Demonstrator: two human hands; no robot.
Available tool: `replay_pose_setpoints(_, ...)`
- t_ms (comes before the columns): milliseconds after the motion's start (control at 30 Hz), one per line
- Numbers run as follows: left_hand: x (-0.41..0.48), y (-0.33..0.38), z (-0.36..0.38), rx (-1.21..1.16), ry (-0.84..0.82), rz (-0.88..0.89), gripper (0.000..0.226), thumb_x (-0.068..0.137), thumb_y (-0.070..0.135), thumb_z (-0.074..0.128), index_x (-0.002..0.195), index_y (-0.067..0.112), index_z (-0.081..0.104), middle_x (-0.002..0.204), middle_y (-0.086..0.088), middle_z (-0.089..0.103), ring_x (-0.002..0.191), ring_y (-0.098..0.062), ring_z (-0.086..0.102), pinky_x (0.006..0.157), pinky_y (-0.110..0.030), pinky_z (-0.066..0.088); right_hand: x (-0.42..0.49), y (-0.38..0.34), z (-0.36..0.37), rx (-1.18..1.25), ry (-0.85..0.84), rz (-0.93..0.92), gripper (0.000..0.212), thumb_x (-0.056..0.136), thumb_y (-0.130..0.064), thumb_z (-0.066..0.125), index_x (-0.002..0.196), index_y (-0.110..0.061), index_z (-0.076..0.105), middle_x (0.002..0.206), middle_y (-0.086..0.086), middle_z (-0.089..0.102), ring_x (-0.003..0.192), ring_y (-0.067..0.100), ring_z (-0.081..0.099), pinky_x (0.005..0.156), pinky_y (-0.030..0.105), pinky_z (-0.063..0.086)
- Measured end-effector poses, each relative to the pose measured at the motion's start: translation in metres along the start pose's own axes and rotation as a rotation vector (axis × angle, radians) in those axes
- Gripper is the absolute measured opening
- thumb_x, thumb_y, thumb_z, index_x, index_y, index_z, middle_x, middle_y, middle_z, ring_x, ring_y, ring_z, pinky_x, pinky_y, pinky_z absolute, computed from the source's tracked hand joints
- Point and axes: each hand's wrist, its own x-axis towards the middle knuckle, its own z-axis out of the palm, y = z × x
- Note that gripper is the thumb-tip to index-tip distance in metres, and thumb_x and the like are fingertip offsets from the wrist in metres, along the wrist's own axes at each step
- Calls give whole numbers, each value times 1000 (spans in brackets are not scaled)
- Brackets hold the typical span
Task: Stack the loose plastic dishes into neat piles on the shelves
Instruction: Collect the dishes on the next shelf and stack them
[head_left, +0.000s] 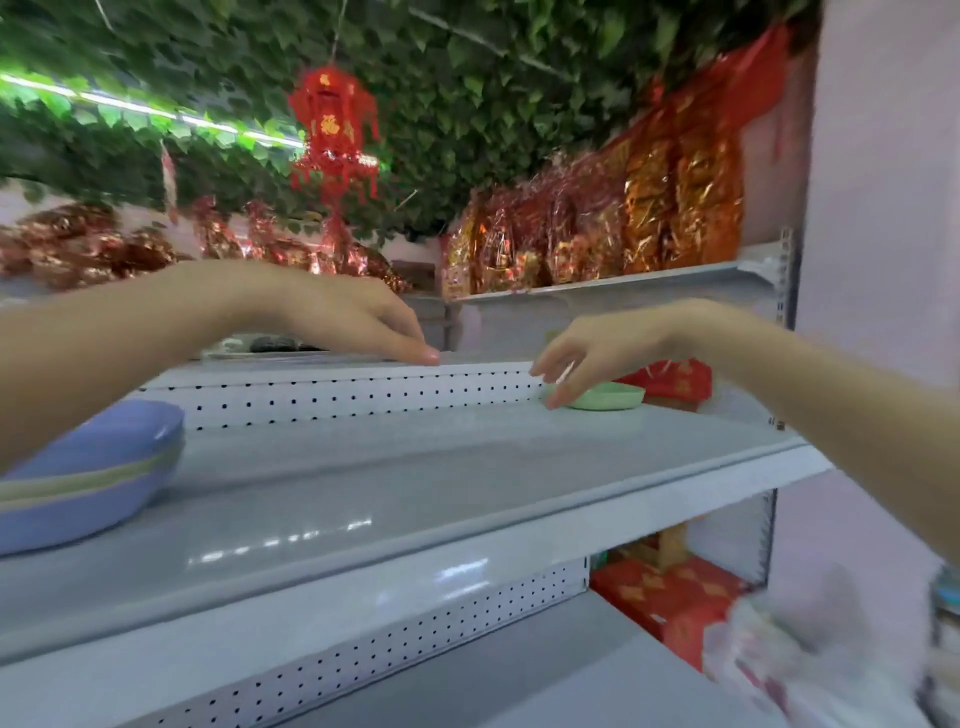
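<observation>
A pile of blue plastic dishes (88, 473) with a pale green one in between sits at the left end of the grey shelf (415, 483). A single pale green dish (608, 397) lies at the back right of that shelf. My right hand (587, 353) hovers over the green dish's left side, fingers spread and pointing down, holding nothing. My left hand (353, 322) is held above the back panel's top edge, fingers loosely bunched and empty.
A white perforated back panel (363, 395) runs behind the shelf. Red boxes (670, 379) stand behind the green dish and more (670, 597) on the lower shelf at right. Foil-wrapped packs (623, 223) fill the upper shelf. A red lantern (332, 124) hangs overhead.
</observation>
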Motion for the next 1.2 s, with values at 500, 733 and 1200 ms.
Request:
replay_pose_setpoints(500, 228, 126, 74, -68, -114, -5, 51, 91, 47, 50, 135, 22, 43, 138, 2, 46, 123, -17, 47, 102, -31, 38, 70, 243, 9, 1, 125, 46, 48, 91, -35, 57, 134, -17, 50, 137, -2, 52, 120, 14, 51, 103, 28, 40)
replay_pose_setpoints(733, 276, 136, 114, -58, -149, 2, 45, 95, 37, 49, 134, 15, 46, 137, -4, 47, 124, -21, 45, 104, -30, 36, 109, 271, 23, -3, 76, -26, 41, 92, -29, 57, 130, -16, 54, 132, -3, 55, 118, 11, 52, 94, 19, 38)
replay_pose_setpoints(1200, 250, 126, 104, 63, 4, 27, 36, 92, 42, 52, 67, 15, 52, 74, -5, 54, 73, -23, 52, 69, -35, 42, 98, 239, 21, -114, 373, -188, 11, 83, -34, 67, 77, -36, 58, 77, -19, 58, 83, 9, 59, 71, 29, 45)
